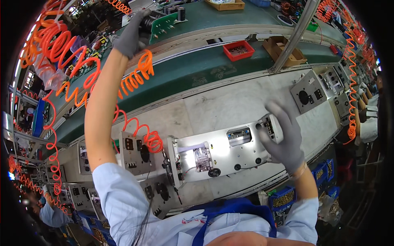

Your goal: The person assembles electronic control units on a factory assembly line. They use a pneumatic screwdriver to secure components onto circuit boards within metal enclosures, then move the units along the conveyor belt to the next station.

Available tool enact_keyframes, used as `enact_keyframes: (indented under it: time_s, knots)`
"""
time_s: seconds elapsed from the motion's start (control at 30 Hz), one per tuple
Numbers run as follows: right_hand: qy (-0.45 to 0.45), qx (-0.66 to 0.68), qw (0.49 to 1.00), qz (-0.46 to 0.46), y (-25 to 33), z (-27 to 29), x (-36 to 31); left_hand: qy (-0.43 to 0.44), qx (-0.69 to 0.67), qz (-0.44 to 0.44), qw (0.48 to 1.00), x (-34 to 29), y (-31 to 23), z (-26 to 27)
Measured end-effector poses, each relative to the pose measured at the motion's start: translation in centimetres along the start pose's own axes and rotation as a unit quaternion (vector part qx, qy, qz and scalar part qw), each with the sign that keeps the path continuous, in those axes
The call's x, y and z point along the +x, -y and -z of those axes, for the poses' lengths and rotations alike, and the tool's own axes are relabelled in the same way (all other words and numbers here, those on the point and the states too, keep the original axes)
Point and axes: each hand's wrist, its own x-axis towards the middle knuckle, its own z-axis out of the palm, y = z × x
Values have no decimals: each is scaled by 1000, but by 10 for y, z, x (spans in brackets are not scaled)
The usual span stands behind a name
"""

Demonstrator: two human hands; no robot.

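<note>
My left hand (132, 36), in a grey glove, reaches out to the far conveyor. Its fingers are closed on a green circuit board (161, 28), which is tilted up and bears black cylindrical capacitors. Before me lies an open silver metal chassis (223, 143) with a small circuit board (202, 159) mounted inside, a rectangular cutout and round black parts. My right hand (287, 141), also gloved in grey, is at the chassis's right end beside a black terminal strip (269, 126). Its thumb and fingers are spread apart; I cannot tell whether they touch the metal.
A pneumatic screwdriver (168, 168) lies by the chassis's left end. Orange coiled hoses (57, 41) hang at left. A red tray (239, 51) of small parts and a cardboard box (283, 51) stand beyond. A metal post (296, 37) rises at right. Blue bins (282, 199) hold screws.
</note>
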Motion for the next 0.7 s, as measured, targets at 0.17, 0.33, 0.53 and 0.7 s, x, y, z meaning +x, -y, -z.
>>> enact_keyframes:
  time_s: [0.17,0.33,0.53,0.7]
  knots:
    - [-54,-68,973,216,37,-23,71,81,-130,121,981,-161,4,-75]
    - [24,-78,940,331,49,-31,48,143,-165,128,968,-249,39,-118]
    - [110,-79,935,329,49,-17,23,167,-267,195,929,-302,83,-147]
    - [334,39,938,86,-21,-34,13,137,-262,281,913,-363,108,-147]
